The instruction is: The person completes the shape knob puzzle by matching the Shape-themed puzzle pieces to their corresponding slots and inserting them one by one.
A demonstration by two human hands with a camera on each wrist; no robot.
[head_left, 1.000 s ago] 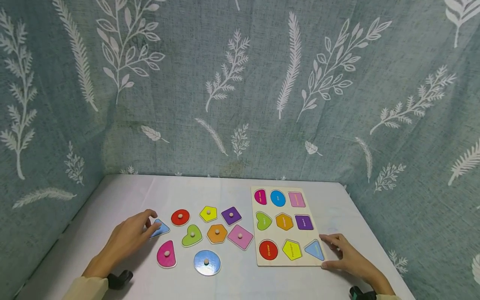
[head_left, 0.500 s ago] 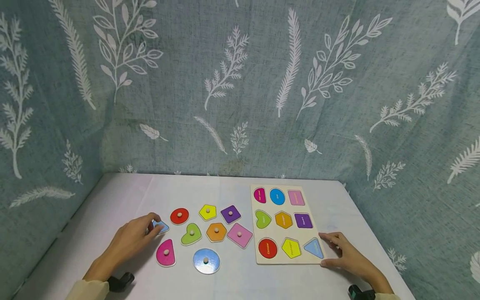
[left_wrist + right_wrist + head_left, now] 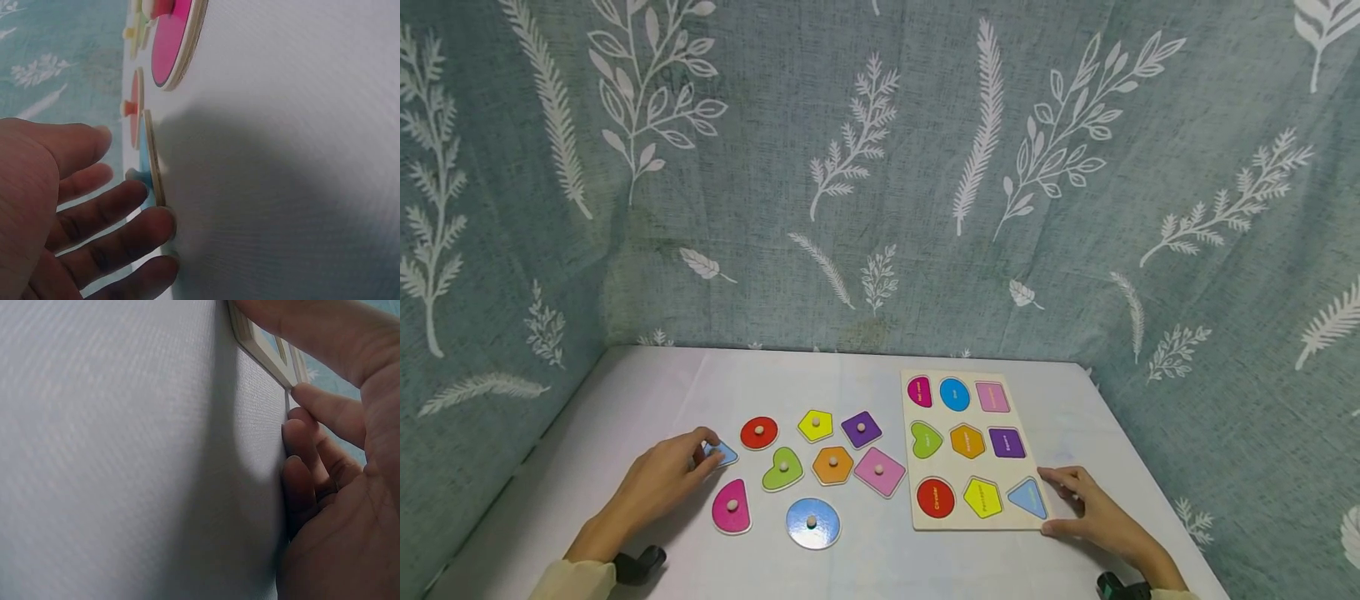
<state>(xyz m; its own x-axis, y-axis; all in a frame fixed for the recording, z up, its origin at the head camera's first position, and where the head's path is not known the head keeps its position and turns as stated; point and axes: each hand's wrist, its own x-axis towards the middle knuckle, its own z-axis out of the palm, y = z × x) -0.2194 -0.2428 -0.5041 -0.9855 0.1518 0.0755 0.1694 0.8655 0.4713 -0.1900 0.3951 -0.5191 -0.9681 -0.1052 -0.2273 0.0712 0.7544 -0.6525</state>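
Observation:
My left hand (image 3: 658, 471) is over the light-blue triangle puzzle piece (image 3: 724, 453), thumb and forefinger apart on either side. In the left wrist view, the triangle's knob (image 3: 139, 176) shows just past the fingertips; the thumb stands away from it. The hand covers part of the triangle. My right hand (image 3: 1093, 512) touches the right edge of the wooden puzzle board (image 3: 970, 523), thumb at the near corner and forefinger farther up the edge. In the right wrist view, its other fingers (image 3: 300, 481) bend loosely beside the table. The board shows several coloured, labelled shapes.
Several knobbed pieces lie between the hands: red circle (image 3: 759, 442), green heart (image 3: 784, 477), yellow pentagon (image 3: 816, 435), purple square (image 3: 862, 437), orange hexagon (image 3: 832, 475), pink rectangle (image 3: 880, 481), magenta half-round (image 3: 731, 517) and blue oval (image 3: 813, 535). A patterned cloth (image 3: 880, 167) surrounds the white table.
My left hand has shifted slightly right and farther over the triangle, covering more of it. The right hand has stayed at the board's edge. The loose pieces lie as before.

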